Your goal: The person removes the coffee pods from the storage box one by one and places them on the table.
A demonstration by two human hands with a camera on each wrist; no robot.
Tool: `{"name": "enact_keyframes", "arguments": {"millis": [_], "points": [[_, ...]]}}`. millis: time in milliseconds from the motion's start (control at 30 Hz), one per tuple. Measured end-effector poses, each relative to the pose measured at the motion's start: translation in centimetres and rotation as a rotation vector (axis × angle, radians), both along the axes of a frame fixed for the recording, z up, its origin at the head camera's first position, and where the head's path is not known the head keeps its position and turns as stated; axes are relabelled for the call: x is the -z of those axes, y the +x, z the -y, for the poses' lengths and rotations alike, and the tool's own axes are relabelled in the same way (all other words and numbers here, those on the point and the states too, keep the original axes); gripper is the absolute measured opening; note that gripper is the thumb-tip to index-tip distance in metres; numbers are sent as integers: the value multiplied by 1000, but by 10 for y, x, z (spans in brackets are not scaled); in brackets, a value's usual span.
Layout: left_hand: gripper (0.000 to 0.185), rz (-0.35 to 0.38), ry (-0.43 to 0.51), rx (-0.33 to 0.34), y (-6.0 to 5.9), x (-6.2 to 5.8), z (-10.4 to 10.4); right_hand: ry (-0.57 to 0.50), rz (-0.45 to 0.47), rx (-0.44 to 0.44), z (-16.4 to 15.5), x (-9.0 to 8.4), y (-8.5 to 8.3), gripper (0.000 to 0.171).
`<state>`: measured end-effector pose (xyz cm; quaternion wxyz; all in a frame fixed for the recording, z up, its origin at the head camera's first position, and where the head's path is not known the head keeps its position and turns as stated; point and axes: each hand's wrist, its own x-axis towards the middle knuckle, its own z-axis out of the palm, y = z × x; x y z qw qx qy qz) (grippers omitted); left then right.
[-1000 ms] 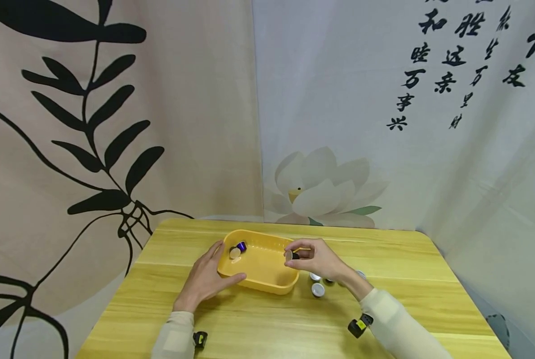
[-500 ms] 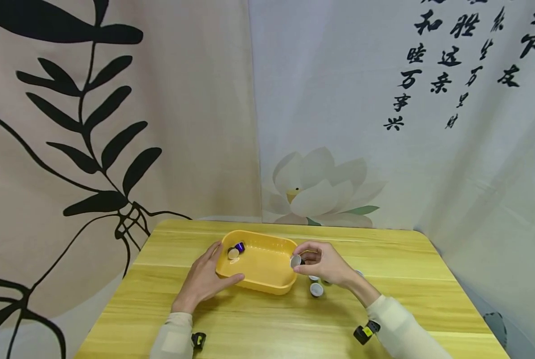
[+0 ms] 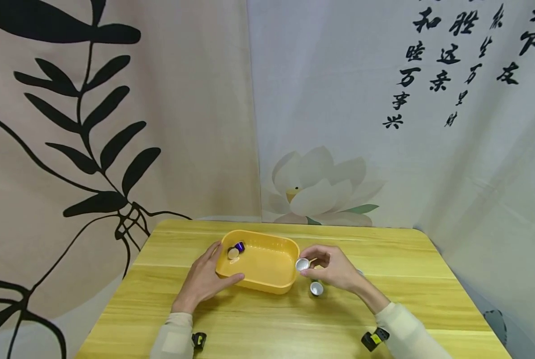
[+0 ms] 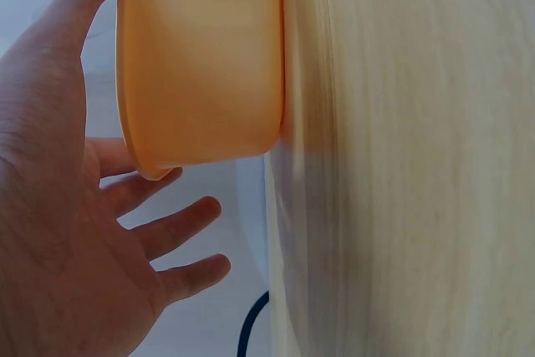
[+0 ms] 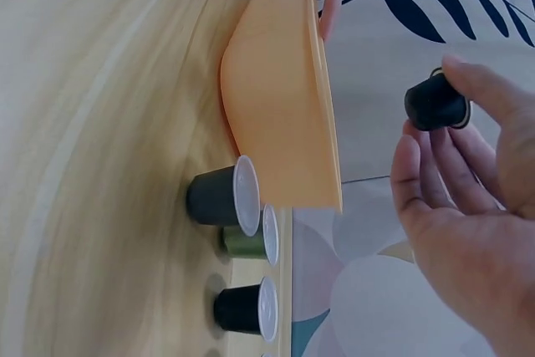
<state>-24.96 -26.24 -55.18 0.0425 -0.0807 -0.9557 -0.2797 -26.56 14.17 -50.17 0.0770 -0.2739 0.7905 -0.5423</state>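
A yellow plastic tray (image 3: 259, 288) sits on the wooden table (image 3: 249, 324). My left hand (image 3: 211, 269) rests against its left end, thumb along the front wall and fingers spread straight (image 4: 180, 223). Inside the tray lie a purple capsule (image 3: 239, 246) and a foil-faced capsule (image 3: 233, 254). My right hand (image 3: 311, 265) is just right of the tray. It pinches a black coffee capsule (image 5: 435, 104) with a foil face (image 3: 301, 264) between thumb and fingers, above the table.
More capsules stand on the table right of the tray: a black one (image 5: 221, 198), a green one (image 5: 247, 242) and another black one (image 5: 242, 307). One of them shows below my right hand (image 3: 316, 288). Printed cloth (image 3: 321, 124) hangs close behind the table.
My right hand has carried the black capsule from over the tray's right rim to the right and down, now outside the tray. The left hand has stayed on the tray.
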Motion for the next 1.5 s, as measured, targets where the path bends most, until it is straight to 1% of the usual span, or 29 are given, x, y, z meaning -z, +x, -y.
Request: {"name": "enact_keyframes", "arguments": {"millis": [167, 367, 600, 800, 1067, 1300, 1500], "points": [[129, -8, 0, 3, -1, -2, 0, -23, 7, 5, -8, 1, 5, 39], [129, -7, 1, 6, -2, -1, -1, -48, 25, 24, -18, 4, 14, 39], [130, 3, -1, 5, -2, 0, -1, -21, 33, 70, -31, 11, 22, 41], [130, 4, -5, 5, -2, 1, -1, -12, 33, 110, -44, 18, 30, 40], [129, 1, -4, 7, -1, 1, 0, 40, 13, 177, -58, 27, 41, 37], [130, 6, -9, 4, -1, 1, 0, 147, -49, 256, -62, 35, 51, 32], [129, 2, -9, 5, -1, 0, 0, 149, -17, 276, -62, 42, 54, 28]]}}
